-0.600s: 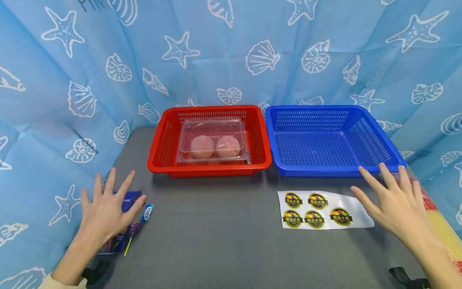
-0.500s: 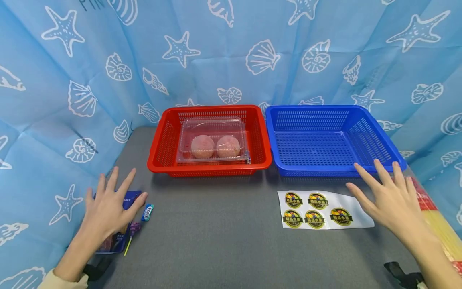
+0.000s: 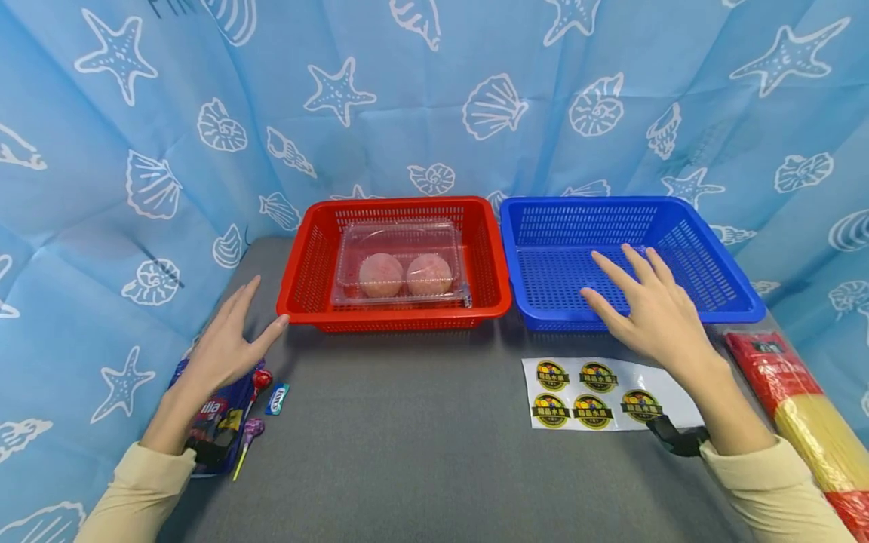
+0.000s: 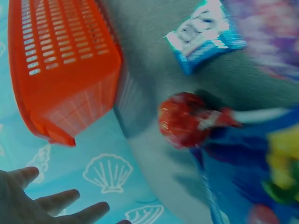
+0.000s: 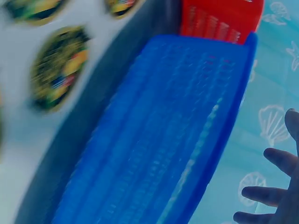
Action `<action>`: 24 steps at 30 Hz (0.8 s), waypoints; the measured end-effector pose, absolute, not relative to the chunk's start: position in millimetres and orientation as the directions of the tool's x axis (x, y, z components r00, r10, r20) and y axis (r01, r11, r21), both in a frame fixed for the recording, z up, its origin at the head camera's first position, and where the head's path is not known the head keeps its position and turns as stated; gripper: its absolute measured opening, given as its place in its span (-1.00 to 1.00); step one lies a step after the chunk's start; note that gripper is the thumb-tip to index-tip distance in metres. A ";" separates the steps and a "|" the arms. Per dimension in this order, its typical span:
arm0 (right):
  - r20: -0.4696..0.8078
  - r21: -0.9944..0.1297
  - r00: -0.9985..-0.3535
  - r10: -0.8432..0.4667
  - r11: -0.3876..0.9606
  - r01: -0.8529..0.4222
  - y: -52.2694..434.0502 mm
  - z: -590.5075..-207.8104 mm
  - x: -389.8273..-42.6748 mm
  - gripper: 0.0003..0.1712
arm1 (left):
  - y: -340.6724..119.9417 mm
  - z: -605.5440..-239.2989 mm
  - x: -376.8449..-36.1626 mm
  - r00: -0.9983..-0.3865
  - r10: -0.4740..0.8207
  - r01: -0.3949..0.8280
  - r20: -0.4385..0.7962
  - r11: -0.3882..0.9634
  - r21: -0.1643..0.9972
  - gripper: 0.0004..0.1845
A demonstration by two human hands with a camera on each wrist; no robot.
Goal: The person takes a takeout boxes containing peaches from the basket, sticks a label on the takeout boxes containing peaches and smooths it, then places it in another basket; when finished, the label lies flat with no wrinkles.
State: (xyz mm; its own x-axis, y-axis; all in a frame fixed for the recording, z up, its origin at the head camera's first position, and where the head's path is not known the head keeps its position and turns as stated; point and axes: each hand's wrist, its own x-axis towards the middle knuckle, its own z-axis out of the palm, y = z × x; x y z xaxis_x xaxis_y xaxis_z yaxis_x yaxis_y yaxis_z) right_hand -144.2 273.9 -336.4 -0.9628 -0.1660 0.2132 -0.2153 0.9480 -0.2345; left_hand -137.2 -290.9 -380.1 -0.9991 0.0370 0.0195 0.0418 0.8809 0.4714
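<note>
My left hand [image 3: 227, 351] hovers with spread fingers left of the red basket [image 3: 394, 313], its thumb near the basket's front left corner. In that basket lies a clear plastic clamshell box [image 3: 400, 240] with two round pinkish fruits [image 3: 382, 276], which look like peaches. Over the front part of the blue basket [image 3: 577, 260] is my right hand [image 3: 655, 313], fingers extended and holding nothing. Below it on the table lies a white sheet of round fruit stickers [image 3: 591, 413], partly covered by the right wrist strap.
At left, under my forearm, are a dark blue snack bag [image 3: 224, 411], a red lollipop [image 4: 182, 119], a purple lollipop [image 3: 253, 428] and a small blue-white wrapped candy [image 3: 277, 399]. A long pack of noodles [image 3: 808, 415] lies along the right edge. A blue shell-print curtain [image 3: 421, 98] surrounds the table.
My right hand has moved left and forward, from the blue basket's right front corner to over its front part. My left hand has moved slightly forward and right, uncovering the red lollipop.
</note>
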 end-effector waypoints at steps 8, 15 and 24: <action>0.195 -0.392 -0.952 -0.236 0.871 -0.297 221.7 -324.6 -180.1 -0.25 | -274.2 -387.0 -173.5 -0.999 0.034 0.025 -0.006 0.831 0.556 0.06; 0.147 -0.491 -0.946 -0.288 0.810 -0.322 175.3 -327.8 -206.8 -0.22 | -257.3 -392.9 -191.5 -0.999 0.028 0.003 -0.032 0.792 0.610 0.16; 0.153 -0.622 -0.904 -0.399 0.672 -0.402 133.0 -343.0 -227.7 -0.19 | -249.5 -390.1 -202.4 -0.993 0.064 -0.015 -0.098 0.762 0.648 0.25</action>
